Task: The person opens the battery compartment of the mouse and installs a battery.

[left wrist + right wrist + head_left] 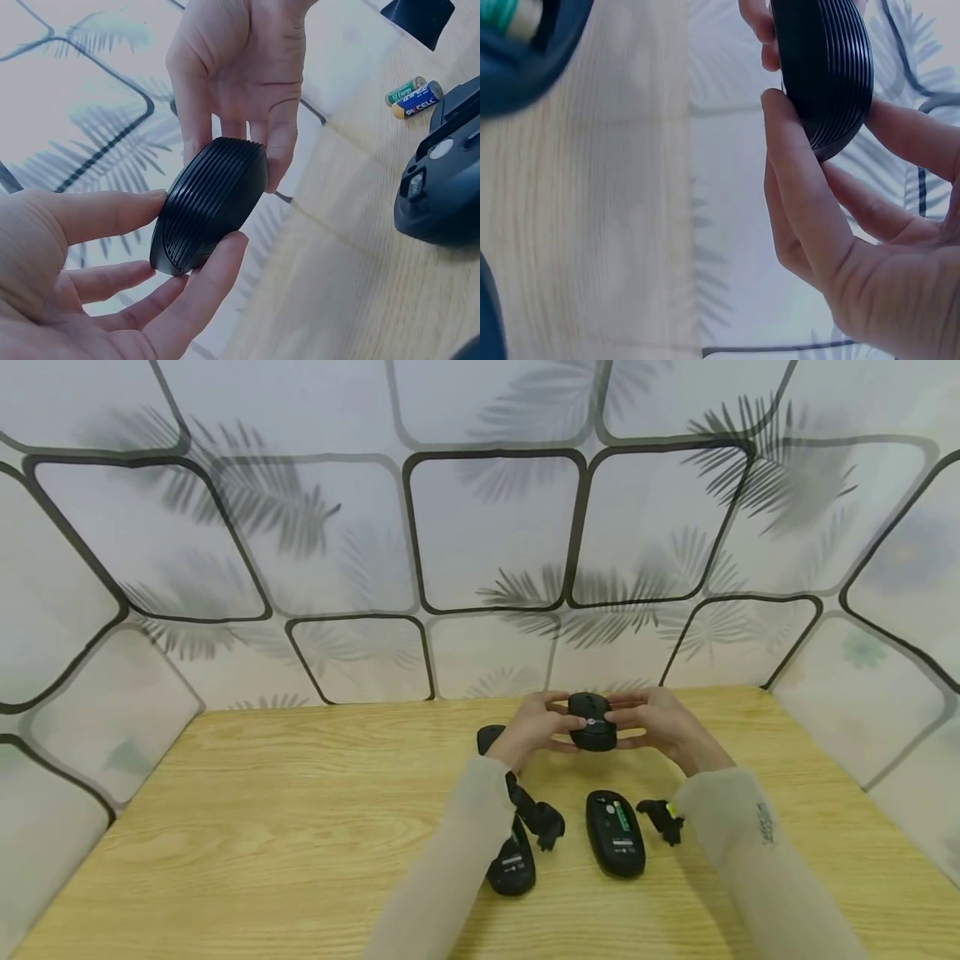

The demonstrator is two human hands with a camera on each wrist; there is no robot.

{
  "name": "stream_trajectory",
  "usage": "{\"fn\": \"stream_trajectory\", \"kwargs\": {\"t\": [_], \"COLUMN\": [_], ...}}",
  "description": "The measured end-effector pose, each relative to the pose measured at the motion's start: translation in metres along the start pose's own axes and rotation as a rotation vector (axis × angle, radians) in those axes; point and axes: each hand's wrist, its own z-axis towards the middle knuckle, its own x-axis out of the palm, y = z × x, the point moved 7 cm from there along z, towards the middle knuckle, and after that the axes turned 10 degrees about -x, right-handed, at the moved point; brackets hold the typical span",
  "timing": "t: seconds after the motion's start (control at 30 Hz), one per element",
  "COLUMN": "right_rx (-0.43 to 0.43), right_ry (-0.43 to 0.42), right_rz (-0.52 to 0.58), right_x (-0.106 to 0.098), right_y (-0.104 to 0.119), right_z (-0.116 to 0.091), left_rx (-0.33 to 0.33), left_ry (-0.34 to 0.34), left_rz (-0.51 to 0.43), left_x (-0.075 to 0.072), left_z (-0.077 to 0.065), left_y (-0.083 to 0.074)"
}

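Note:
A black computer mouse (592, 731) is held up between both hands near the table's far edge, its buttoned top facing the head camera. My left hand (542, 724) pinches one side of it between thumb and fingers. On the opposite side, the thumb and fingers of my right hand (658, 727) grip it. Fine ridges run along the side of this mouse (211, 202) in the left wrist view. Below the hands, a second mouse (615, 835) lies underside up with a green battery (621, 815) in its uncovered compartment.
Another upturned mouse (513, 868) lies partly behind the left sleeve. A further black mouse (490, 737) is half hidden by the left hand. Two loose batteries, one green (400, 91) and one blue (421, 99), lie on the wooden table (300, 827). Patterned cloth (495, 535) hangs behind.

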Motion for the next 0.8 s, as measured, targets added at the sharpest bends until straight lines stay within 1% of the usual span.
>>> {"fn": "stream_trajectory", "kwargs": {"t": [0.1, 0.2, 0.4, 0.57, 0.8], "right_rx": [-0.038, -0.054, -0.09, -0.121, -0.147], "right_ry": [-0.01, -0.026, -0.02, 0.002, -0.003], "right_rz": [-0.002, 0.004, 0.005, 0.039, 0.061], "right_x": [0.005, 0.012, 0.026, 0.041, 0.059], "right_y": [0.005, 0.009, 0.013, 0.015, 0.019], "right_z": [-0.003, -0.006, -0.013, -0.02, -0.033], "left_rx": [0.015, 0.032, 0.048, 0.05, 0.089], "left_ry": [-0.011, -0.021, -0.028, -0.049, -0.039], "left_rz": [0.008, 0.013, 0.017, 0.029, 0.013], "left_x": [-0.005, -0.01, -0.017, -0.025, -0.034], "left_z": [-0.007, -0.013, -0.027, -0.044, -0.066], "left_y": [-0.001, -0.002, 0.001, 0.008, 0.017]}}
